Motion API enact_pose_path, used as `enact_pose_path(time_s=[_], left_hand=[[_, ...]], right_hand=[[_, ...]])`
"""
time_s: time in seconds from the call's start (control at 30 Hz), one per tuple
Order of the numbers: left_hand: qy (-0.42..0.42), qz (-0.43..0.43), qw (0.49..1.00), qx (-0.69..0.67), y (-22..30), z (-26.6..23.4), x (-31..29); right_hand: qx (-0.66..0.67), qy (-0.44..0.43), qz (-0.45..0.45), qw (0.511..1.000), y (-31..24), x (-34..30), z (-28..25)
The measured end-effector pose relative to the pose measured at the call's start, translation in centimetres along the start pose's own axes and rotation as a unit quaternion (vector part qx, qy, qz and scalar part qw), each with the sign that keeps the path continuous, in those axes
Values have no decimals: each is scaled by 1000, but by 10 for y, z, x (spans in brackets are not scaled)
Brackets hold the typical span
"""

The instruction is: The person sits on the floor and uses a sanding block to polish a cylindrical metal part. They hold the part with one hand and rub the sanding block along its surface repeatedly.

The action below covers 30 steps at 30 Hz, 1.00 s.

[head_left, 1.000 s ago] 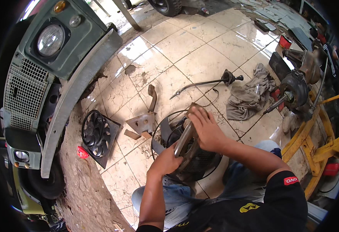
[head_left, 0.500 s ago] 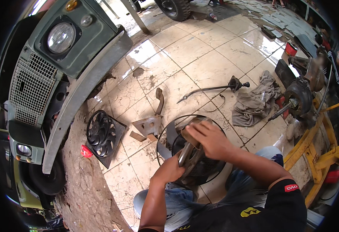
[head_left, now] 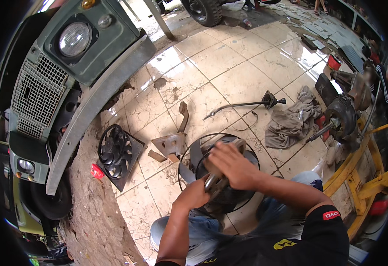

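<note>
- Your left hand grips the metal part at its 7 o'clock edge
- Your right hand lies over it, fingers outstretched and blurred; I can't tell whether they grip
- The part is at 12 o'clock from you, over the black ringed piece on the tiled floor
- From it: pedal bracket at 10 o'clock, black fan at 9, rod lever at 1, grey rag at 2

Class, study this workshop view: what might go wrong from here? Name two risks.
The metal part, gripped by the bare left hand with the bare right hand over it, could slip onto the ringed black assembly below.

The gear lever lying on the tiled floor might trip someone.
</note>
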<state>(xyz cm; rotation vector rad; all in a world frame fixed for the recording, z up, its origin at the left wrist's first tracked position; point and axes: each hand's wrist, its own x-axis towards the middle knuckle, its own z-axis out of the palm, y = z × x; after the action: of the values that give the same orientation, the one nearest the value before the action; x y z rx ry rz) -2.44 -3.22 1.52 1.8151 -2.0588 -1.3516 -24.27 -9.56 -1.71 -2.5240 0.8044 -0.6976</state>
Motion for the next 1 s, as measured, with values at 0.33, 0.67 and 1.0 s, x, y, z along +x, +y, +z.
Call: enact_pose_path(time_s=[0.33,0.67,1.0], left_hand=[[17,13,999,-24,-1,3,8],[4,11,1000,-26,10,-2,9],[-11,-24,1000,-6,14,-1,10]], right_hand=[[-53,20,76,995,-5,1,0],[-31,15,94,995,5,0,1],[-22,19,29,999,-2,-5,1]])
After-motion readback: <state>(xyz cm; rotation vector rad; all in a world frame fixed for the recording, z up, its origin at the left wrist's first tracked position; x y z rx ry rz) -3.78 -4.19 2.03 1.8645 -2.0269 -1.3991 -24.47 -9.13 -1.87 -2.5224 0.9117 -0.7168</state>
